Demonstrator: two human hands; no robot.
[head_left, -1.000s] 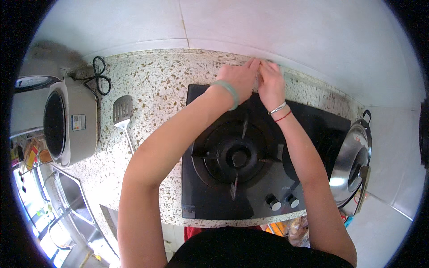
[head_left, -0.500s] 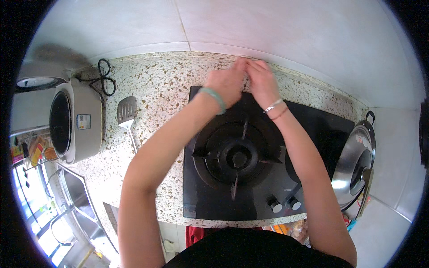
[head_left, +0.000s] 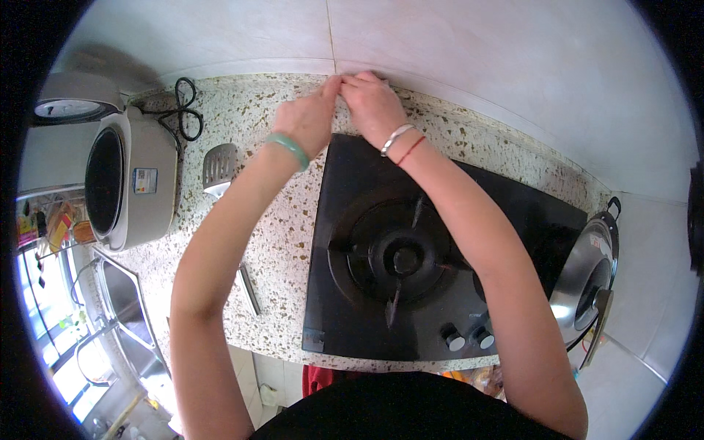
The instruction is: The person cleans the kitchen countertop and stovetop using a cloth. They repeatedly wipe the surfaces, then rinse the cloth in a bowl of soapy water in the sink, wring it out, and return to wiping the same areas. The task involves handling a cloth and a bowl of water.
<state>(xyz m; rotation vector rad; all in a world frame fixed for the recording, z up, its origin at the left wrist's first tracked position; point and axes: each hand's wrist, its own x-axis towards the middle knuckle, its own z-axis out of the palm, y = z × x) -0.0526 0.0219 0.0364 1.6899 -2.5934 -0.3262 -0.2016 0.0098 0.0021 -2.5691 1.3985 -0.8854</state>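
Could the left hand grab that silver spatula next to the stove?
Probably yes. The left hand is up by the wall, and the spatula lies on open counter just beside that forearm, with nothing between them.

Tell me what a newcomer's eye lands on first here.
Both hands, left hand and right hand, meet fingertip to fingertip at the counter's back edge against the tiled wall. Below them sits the black gas stove; a rice cooker stands open at far left.
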